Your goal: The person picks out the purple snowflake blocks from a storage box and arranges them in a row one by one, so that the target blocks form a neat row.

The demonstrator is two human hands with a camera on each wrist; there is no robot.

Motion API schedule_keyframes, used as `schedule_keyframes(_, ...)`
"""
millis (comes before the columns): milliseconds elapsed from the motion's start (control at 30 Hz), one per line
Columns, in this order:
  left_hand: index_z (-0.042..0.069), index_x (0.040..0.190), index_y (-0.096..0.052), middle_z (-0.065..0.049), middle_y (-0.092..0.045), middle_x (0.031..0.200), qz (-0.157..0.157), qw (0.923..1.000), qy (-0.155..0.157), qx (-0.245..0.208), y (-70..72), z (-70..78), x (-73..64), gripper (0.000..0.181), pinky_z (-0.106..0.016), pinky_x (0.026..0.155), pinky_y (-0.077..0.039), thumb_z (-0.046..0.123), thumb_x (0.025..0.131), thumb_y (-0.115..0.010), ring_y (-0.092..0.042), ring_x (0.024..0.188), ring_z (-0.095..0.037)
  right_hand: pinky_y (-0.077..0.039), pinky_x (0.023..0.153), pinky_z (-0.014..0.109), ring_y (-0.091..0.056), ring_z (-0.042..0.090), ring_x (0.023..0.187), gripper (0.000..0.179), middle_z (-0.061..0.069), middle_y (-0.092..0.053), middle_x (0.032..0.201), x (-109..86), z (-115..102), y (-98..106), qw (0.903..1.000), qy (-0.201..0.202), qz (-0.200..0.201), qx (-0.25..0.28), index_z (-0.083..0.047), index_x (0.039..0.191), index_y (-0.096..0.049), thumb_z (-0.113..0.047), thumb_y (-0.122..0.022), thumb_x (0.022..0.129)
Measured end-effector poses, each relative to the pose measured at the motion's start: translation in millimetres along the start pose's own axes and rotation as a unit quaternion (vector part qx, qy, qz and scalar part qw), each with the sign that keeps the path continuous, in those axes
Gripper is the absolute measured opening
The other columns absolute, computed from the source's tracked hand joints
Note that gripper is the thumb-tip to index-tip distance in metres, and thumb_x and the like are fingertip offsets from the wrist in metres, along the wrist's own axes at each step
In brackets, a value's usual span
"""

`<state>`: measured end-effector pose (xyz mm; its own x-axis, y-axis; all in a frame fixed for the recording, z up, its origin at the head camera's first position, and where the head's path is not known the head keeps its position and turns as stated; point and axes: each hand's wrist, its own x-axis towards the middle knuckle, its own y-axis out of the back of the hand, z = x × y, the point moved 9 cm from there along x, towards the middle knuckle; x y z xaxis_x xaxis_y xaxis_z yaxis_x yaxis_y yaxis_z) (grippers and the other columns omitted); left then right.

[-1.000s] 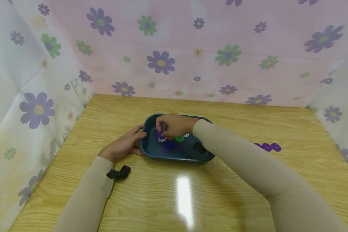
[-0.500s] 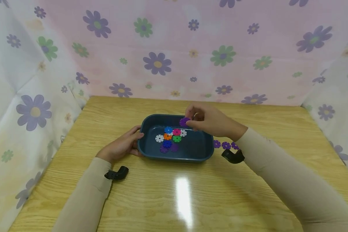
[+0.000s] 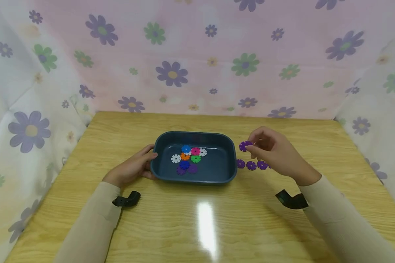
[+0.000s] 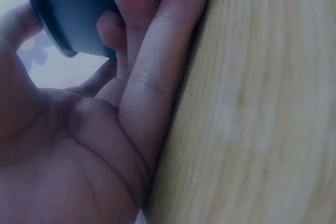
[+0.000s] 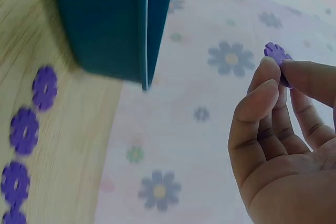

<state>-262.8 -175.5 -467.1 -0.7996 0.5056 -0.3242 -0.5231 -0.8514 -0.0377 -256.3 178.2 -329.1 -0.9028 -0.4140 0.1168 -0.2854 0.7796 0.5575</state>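
Observation:
My left hand (image 3: 131, 168) grips the left end of a dark blue plastic basin (image 3: 214, 179), its thumb over the rim and its fingers against the outer wall. Inside the basin lie several snowflake discs, among them a pink disc (image 3: 195, 151), a green disc (image 3: 195, 159) and a white disc (image 3: 176, 158). Right of the basin, my right hand (image 3: 278, 153) pinches a purple snowflake disc (image 5: 275, 53) between thumb and index finger, held above the table. Below it on the table runs a row of purple discs (image 3: 251, 165), partly hidden by the hand.
The wooden table (image 3: 171, 219) stretches around the basin. A flower-print cloth (image 3: 191, 54) hangs along its back and sides. Each wrist wears a black camera mount, the left mount (image 3: 127, 199) near the table and the right mount (image 3: 292, 200) below the right hand.
My right hand has come up out of the basin with a purple disc and moved right, over the row of discs. The left hand keeps its hold on the basin.

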Motion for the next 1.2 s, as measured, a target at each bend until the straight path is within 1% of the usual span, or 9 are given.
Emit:
schedule_keyframes(167, 0.024, 0.157, -0.019, -0.012, -0.068, 0.112, -0.001, 1.0000, -0.004, 0.001, 0.1, -0.2, -1.0, 0.055, -0.045, 0.079, -0.061, 0.043, 0.109, -0.038, -0.072, 0.092, -0.026, -0.053, 0.061, 0.030, -0.064, 0.019, 0.073, 0.013, 0.004, -0.066, 0.089, -17.4, 14.9, 28.8, 0.9984, -0.004, 0.054, -0.017, -0.011, 0.111, -0.060, -0.016, -0.063, 0.100)
schedule_keyframes(267, 0.023, 0.157, -0.019, -0.011, -0.068, 0.112, -0.001, 1.0000, -0.007, 0.001, 1.0, 0.0, -0.5, 0.056, -0.045, 0.079, -0.061, 0.043, 0.108, -0.039, -0.072, 0.093, -0.026, -0.052, 0.061, 0.028, -0.064, 0.017, 0.072, 0.014, 0.002, -0.066, 0.086, -25.9, 26.7, 45.3, 0.9957, -0.021, 0.083, -0.036, -0.010, 0.112, -0.060, -0.015, -0.062, 0.100)
schedule_keyframes(400, 0.021, 0.157, -0.019, -0.012, -0.068, 0.114, -0.005, 0.9999, -0.011, 0.004, 1.3, -1.1, 0.3, 0.057, -0.045, 0.079, -0.061, 0.043, 0.108, -0.039, -0.073, 0.094, -0.025, -0.052, 0.060, 0.027, -0.064, 0.015, 0.072, 0.017, 0.000, -0.067, 0.088, -36.4, 38.6, 63.9, 0.9920, -0.042, 0.107, -0.053, -0.010, 0.115, -0.060, -0.018, -0.061, 0.101)
schedule_keyframes(567, 0.020, 0.158, -0.017, -0.013, -0.066, 0.119, -0.008, 0.9998, -0.015, 0.006, 2.3, -2.1, 0.1, 0.058, -0.045, 0.079, -0.061, 0.042, 0.109, -0.039, -0.072, 0.097, -0.025, -0.051, 0.060, 0.027, -0.063, 0.014, 0.071, 0.021, -0.003, -0.067, 0.088, -46.0, 51.7, 83.8, 0.9877, -0.067, 0.131, -0.053, -0.007, 0.117, -0.060, -0.022, -0.060, 0.101)
schedule_keyframes(667, 0.019, 0.157, -0.017, -0.012, -0.066, 0.118, -0.007, 0.9999, -0.009, 0.004, 2.7, -3.9, -0.2, 0.057, -0.044, 0.079, -0.061, 0.041, 0.109, -0.038, -0.072, 0.097, -0.025, -0.051, 0.062, 0.025, -0.063, 0.013, 0.072, 0.025, -0.006, -0.066, 0.089, -50.3, 64.7, 94.5, 0.9853, -0.091, 0.136, -0.048, -0.006, 0.119, -0.059, -0.024, -0.059, 0.101)
schedule_keyframes(867, 0.018, 0.157, -0.017, -0.014, -0.063, 0.122, -0.008, 0.9998, -0.016, 0.011, 0.4, -1.0, 1.3, 0.060, -0.044, 0.079, -0.061, 0.044, 0.108, -0.039, -0.071, 0.098, -0.025, -0.053, 0.065, 0.020, -0.065, 0.007, 0.074, 0.030, -0.013, -0.067, 0.096, -60.1, 91.2, 123.0, 0.9799, -0.122, 0.153, -0.040, -0.005, 0.123, -0.059, -0.026, -0.059, 0.101)
schedule_keyframes(933, 0.018, 0.158, -0.017, -0.014, -0.062, 0.124, -0.011, 0.9998, -0.016, 0.009, -0.8, -0.7, 1.7, 0.060, -0.044, 0.080, -0.061, 0.043, 0.108, -0.039, -0.071, 0.099, -0.025, -0.054, 0.066, 0.020, -0.065, 0.007, 0.076, 0.031, -0.014, -0.066, 0.099, -62.7, 102.8, 127.8, 0.9789, -0.132, 0.153, -0.034, -0.005, 0.123, -0.059, -0.027, -0.059, 0.101)
schedule_keyframes(1100, 0.017, 0.158, -0.015, -0.013, -0.064, 0.121, -0.011, 0.9998, -0.013, 0.009, 0.1, -1.4, 0.6, 0.058, -0.044, 0.080, -0.061, 0.040, 0.109, -0.037, -0.071, 0.099, -0.023, -0.056, 0.069, 0.023, -0.065, 0.009, 0.080, 0.035, -0.011, -0.065, 0.098, -67.2, 137.1, 127.4, 0.9779, -0.171, 0.116, -0.031, -0.006, 0.125, -0.058, -0.033, -0.056, 0.103)
schedule_keyframes(1200, 0.017, 0.158, -0.015, -0.012, -0.065, 0.120, -0.009, 0.9998, -0.012, 0.013, 0.5, -0.2, 0.8, 0.058, -0.043, 0.080, -0.061, 0.042, 0.109, -0.037, -0.071, 0.099, -0.022, -0.056, 0.071, 0.023, -0.065, 0.009, 0.082, 0.036, -0.013, -0.065, 0.097, -72.6, 153.7, 130.2, 0.9767, -0.188, 0.099, -0.029, -0.007, 0.127, -0.058, -0.034, -0.054, 0.104)
